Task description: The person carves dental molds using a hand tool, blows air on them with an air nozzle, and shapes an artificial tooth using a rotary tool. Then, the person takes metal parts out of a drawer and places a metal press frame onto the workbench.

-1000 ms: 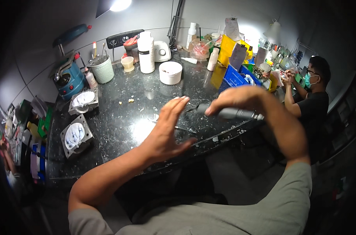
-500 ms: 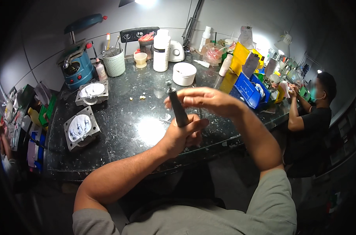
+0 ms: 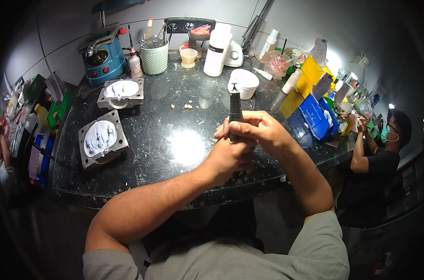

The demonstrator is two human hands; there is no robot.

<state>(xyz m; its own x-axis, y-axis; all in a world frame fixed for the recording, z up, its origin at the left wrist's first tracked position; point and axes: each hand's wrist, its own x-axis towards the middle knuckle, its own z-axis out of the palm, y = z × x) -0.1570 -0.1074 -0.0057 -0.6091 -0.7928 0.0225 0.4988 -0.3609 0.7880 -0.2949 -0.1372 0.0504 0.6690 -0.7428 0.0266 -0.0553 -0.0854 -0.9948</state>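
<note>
In front of the tub (image 3: 249, 87), the left hand (image 3: 227, 156) grips the handpiece (image 3: 235, 112); the right hand (image 3: 267, 132), touching the left, pinches it between thumb and fingers.

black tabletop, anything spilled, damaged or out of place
The black tabletop looks worn, scuffed and flecked with white, and a few small pale pieces lie loose in the open. No clear spill shows.

Left hand (image 3: 228, 157) curled — right hand (image 3: 265, 133) closed against it, forearms (image 3: 163, 190) angled inward
</note>
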